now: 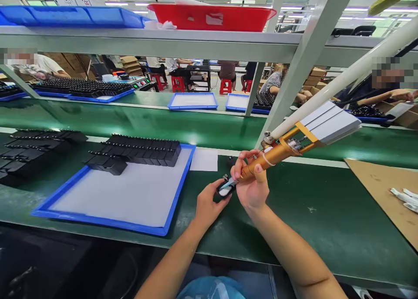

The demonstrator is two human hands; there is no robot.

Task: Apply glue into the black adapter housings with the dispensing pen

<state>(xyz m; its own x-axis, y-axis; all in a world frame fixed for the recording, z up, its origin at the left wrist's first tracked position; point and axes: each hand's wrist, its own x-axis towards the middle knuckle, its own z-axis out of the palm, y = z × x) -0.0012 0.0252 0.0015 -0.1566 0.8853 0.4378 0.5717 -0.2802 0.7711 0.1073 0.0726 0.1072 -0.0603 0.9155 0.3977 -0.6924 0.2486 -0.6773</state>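
Note:
Between its thumb and fingers my left hand (210,203) grips a small black case (219,198) with a pale inner face, just above the green bench. My right hand (251,186) is wrapped round a gold-coloured dispensing gun (272,156), which tilts up to the right. Its pale blue nozzle (230,183) reaches down to the black case; whether it touches the inside I cannot tell. The white block-like rear end (336,121) of the gun sticks out beyond its gold frame. A small dark object (231,160) lies behind my right fingers, partly hidden.
To the left, a blue-rimmed tray (166,220) holds rows of black cases (146,150). More black cases (29,153) stand beyond it. White paper (205,159) lies beside the tray. Cardboard (385,181) with white pieces is at right. A slanting white pole (326,83) crosses above the bench.

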